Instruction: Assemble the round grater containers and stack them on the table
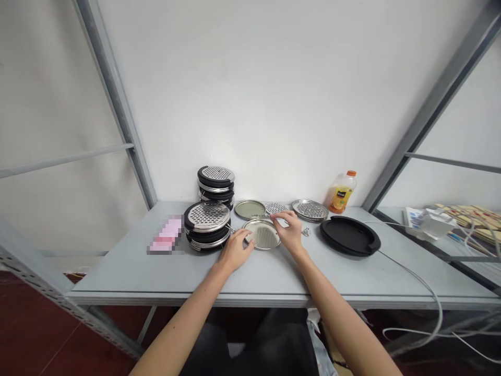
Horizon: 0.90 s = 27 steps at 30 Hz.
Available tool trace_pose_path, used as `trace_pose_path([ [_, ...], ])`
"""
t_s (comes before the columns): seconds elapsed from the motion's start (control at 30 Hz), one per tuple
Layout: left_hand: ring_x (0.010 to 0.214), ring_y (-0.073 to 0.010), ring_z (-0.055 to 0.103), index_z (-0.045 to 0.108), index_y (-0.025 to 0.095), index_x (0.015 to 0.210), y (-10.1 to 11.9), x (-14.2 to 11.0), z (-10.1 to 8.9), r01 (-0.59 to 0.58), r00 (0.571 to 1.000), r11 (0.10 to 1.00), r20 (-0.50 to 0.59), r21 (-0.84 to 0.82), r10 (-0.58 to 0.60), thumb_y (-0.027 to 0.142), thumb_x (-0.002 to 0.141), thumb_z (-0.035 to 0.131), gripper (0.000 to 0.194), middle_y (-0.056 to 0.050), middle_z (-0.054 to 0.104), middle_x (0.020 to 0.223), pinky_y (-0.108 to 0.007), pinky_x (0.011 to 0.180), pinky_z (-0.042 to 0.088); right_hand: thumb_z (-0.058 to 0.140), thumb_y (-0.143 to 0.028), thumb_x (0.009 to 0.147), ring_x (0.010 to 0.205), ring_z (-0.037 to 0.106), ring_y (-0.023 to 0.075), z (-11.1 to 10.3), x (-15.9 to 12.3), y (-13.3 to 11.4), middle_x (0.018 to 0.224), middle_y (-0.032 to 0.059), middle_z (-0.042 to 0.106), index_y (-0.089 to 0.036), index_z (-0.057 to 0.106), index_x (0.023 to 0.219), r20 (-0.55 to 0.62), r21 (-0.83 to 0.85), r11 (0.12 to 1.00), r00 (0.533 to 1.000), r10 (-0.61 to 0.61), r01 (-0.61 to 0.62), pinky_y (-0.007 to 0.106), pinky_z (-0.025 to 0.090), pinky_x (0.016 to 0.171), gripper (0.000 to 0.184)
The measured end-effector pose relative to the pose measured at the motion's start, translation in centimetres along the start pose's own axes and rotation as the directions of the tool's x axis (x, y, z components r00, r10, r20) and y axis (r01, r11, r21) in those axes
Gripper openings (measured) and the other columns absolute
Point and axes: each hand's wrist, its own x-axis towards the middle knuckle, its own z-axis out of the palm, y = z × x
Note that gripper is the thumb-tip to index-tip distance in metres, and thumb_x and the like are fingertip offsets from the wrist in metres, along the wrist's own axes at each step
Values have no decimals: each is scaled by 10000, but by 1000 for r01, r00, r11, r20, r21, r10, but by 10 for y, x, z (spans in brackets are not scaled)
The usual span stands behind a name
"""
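Note:
A shallow round metal dish (263, 236) with a raised rim lies on the table in front of me. My left hand (236, 250) rests at its left edge, fingers apart, with thumb and fingertips touching the rim. Over the dish's far right side, my right hand (288, 230) pinches a thin metal strip (260, 215) with a toothed edge; its full shape is partly hidden by the fingers. Behind the dish lie another round metal dish (249, 209) and a perforated metal plate (276, 208). Some small wire pieces (306, 232) lie to the right of my right hand.
Stacked black-rimmed graters (207, 215) stand at left, with another stack (216, 175) behind. Perforated grater discs (310, 210), a black round tray (348, 235) and a juice bottle (342, 193) are at right. A white cable (415, 274) crosses the table's right side. Metal posts (117, 99) flank the table.

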Motion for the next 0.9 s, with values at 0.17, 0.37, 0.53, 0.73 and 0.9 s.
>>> trace_pose_path([
  [0.17, 935, -193, 604, 531, 177, 1062, -3, 1, 2, 18, 998, 999, -68, 49, -15, 154, 822, 556, 243, -98, 560, 1140, -356, 880, 481, 700, -309, 686, 919, 613, 232, -3, 0, 1, 834, 30, 699, -238, 696, 724, 164, 337, 936, 985, 46, -99, 401, 436, 913, 81],
  [0.37, 914, -192, 604, 390, 188, 1256, -4, 1, 2, 43, 996, 997, -75, 63, -38, 127, 802, 575, 494, -106, 535, 1144, -360, 849, 486, 796, -282, 583, 905, 624, 210, -2, 6, 20, 824, 21, 704, -225, 707, 758, 344, 584, 731, 923, 173, -354, 371, 452, 861, 205],
  [0.53, 936, -194, 607, 455, 189, 1239, -5, 2, 0, 9, 997, 998, -76, 60, -4, 166, 873, 535, 375, -96, 592, 1103, -345, 848, 484, 824, -264, 521, 861, 633, 204, -2, 7, 25, 758, 13, 698, -226, 707, 750, 429, 661, 573, 870, 242, -485, 361, 468, 825, 261],
  [0.73, 848, -183, 630, 624, 198, 972, -2, 1, -3, -19, 998, 1000, -67, 17, 20, 194, 912, 497, 141, -47, 677, 907, -310, 788, 491, 801, -255, 542, 975, 632, 217, -7, 7, 21, 945, 29, 720, -259, 701, 927, 508, 656, 537, 837, 204, -530, 381, 444, 918, 398],
  [0.9, 851, -179, 624, 640, 200, 951, 0, 1, -2, -61, 995, 998, -81, 7, 62, 179, 909, 497, 151, -44, 670, 904, -305, 786, 491, 734, -322, 606, 1148, 567, 264, -8, 7, 22, 1159, 75, 674, -253, 681, 1031, 510, 626, 598, 843, 172, -501, 418, 418, 973, 434],
])
